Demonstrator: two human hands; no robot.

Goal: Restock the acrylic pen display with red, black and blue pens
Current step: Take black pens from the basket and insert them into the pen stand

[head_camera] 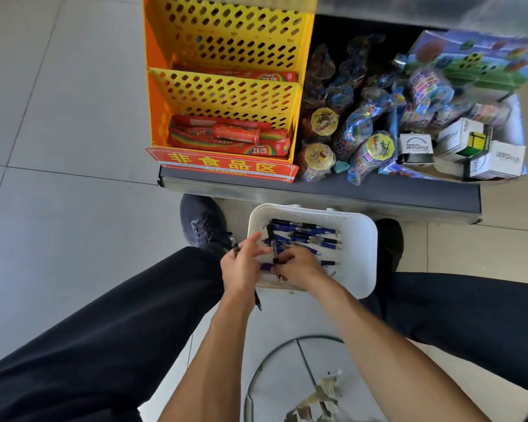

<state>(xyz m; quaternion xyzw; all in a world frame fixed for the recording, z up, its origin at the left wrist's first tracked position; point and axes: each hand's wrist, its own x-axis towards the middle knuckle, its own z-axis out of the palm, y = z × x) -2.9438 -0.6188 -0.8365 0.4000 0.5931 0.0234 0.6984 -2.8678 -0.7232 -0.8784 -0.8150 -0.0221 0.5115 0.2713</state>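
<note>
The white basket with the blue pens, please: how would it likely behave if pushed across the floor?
The white basket looks like thin perforated plastic, so probably light and apt to slide easily. The blue pens lie loose inside and would likely roll and shift.

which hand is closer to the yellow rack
Left. The left hand, holding dark pens, sits at the white basket's left edge, almost below the yellow rack. The right hand is inside the basket, further right.

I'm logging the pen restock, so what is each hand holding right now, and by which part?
Left hand grips a black pen around its middle. Right hand pinches another black pen near its lower end, over the white basket.
</note>
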